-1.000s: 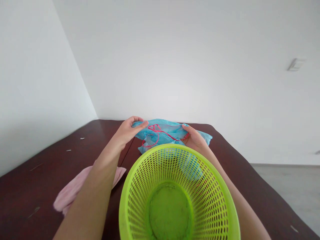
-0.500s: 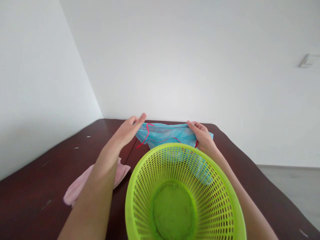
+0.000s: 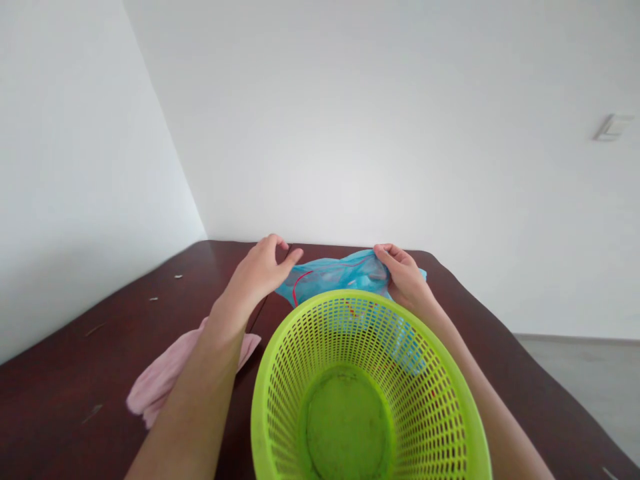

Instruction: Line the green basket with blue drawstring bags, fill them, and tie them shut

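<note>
So closest to the camera there's this lime green plastic basket [image 3: 349, 423], sitting between the two forearms with its open mouth facing the viewer. Slotted sides, solid round bottom with some dark smudges around it.

A pink cloth [image 3: 163, 377] lies crumpled on the dark reddish-brown table [image 3: 100, 373] to the left, partly hidden behind the left forearm.

Just past the basket's far rim is a thin blue plastic bag [image 3: 340, 273], kinda crinkly and see-through. The lower part is behind the basket, and you can spot bits of blue through the slots. A red string [image 3: 295, 288] curves down near its left end.

Hands are well apart, one at each end of the bag. The right hand [image 3: 403, 273] has the top edge pinched between thumb and fingers. The left hand [image 3: 263, 270] is loosely curved, with a clear gap between thumb and index finger; the bag's left end is right below that thumb, can't tell if they're touching.

Farther left on the table, a few small pale scraps [image 3: 179, 276]. Behind it all, a plain white wall [image 3: 350, 133] with a blurry white switch plate [image 3: 613, 127] way off to the right.
</note>
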The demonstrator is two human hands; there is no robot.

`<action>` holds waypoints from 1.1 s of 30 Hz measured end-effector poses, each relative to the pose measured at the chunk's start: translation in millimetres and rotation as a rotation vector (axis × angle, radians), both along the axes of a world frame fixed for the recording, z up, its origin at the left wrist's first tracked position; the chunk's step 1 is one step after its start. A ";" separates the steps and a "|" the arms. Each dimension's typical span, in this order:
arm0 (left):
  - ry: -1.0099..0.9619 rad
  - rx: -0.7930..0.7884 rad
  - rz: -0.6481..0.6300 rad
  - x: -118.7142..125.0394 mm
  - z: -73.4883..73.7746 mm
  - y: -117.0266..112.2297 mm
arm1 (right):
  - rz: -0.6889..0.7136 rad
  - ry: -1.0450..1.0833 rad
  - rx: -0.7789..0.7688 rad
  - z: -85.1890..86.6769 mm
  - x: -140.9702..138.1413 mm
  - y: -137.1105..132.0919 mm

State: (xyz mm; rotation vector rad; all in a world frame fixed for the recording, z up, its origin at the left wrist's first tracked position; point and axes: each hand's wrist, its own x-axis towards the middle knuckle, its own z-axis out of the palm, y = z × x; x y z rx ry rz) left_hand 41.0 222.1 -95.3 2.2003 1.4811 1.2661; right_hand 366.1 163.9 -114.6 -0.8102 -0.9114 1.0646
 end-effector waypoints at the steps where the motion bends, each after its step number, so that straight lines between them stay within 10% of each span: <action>1: -0.063 -0.002 -0.101 6.1 1.3 -5.5 | 0.001 -0.011 -0.004 0.2 -1.0 -0.3; 6: -0.098 -0.098 -0.475 42.9 -8.1 -16.7 | 0.007 -0.146 -0.001 -0.4 -5.0 0.1; 15: 0.232 -0.038 0.002 6.4 -12.3 2.8 | -0.044 -0.149 -0.022 -1.2 1.8 0.0; 33: 0.332 0.017 0.049 -23.6 -5.2 7.5 | -0.453 0.205 0.155 -13.7 24.9 13.1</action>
